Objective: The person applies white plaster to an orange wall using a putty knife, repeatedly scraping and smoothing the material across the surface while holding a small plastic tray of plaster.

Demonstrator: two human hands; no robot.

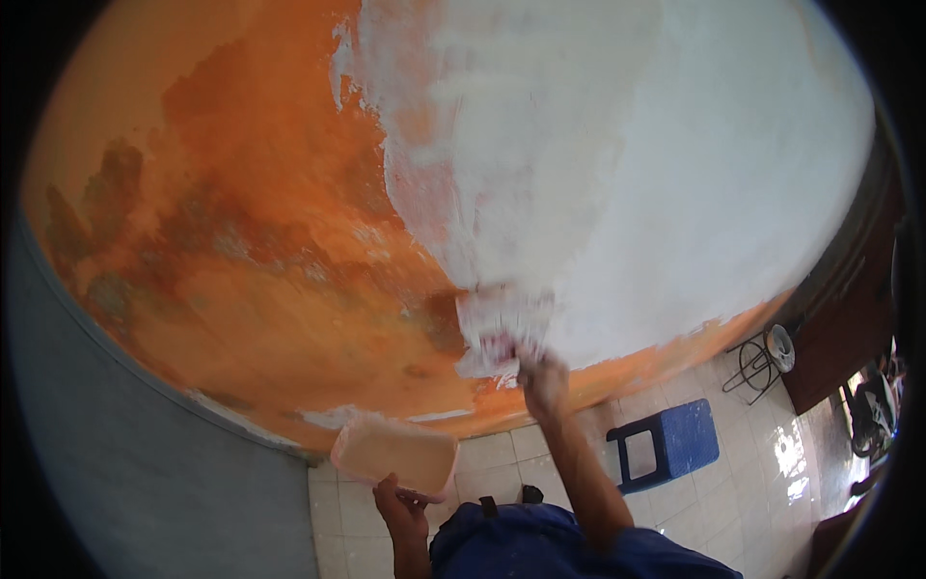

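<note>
My right hand [545,384] is closed around a paintbrush [500,347], blurred by motion, its head against the low part of the wall [289,338]. Streaky wet white paint [506,314] surrounds the brush, beside the edge where white coating meets bare orange. In my left hand [400,507] is a shallow pinkish tub [442,476], gripped at its near edge with the thumb over the rim. Pale cream paint [391,454] covers the inside of the tub. It is held low, left of the brush and apart from the wall's painted part.
A blue plastic stool [690,434] rests on the tiled floor [743,482] to my right. Beyond it, a wire-legged stand [752,369] has a round white container [779,347] by it. A grey-blue wall [174,463] borders the left side.
</note>
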